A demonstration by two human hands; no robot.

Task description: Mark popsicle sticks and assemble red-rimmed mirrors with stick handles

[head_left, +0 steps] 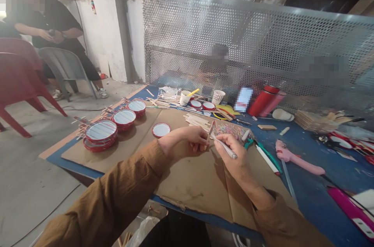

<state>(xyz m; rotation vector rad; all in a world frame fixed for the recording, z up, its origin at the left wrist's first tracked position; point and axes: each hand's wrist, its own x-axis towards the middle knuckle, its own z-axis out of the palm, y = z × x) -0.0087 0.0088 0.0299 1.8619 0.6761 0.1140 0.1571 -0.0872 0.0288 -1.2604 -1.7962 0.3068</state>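
My left hand (196, 140) is closed on a flat wooden craft stick (210, 130), held upright over the cardboard (187, 184). In my right hand (233, 153) is a white marker pen (225, 147), its tip close to the stick; whether they touch I cannot tell. Just beyond the hands lie a heap of loose craft sticks (195, 120) and a bag of small colourful pieces (230, 131). A round red-rimmed lid (161, 129) rests left of my left hand. Farther left stand several red round banjo-like pieces (101, 132) with strings and stick necks.
Right of the cardboard lie green-handled pliers (264, 155), a pink glue gun (295, 157) and a magenta power strip (347, 208). A red bottle (263, 100), a phone (244, 99) and paper cups (184, 98) stand at the back, before a perforated metal panel (181, 36). A person (55, 32) stands behind chairs.
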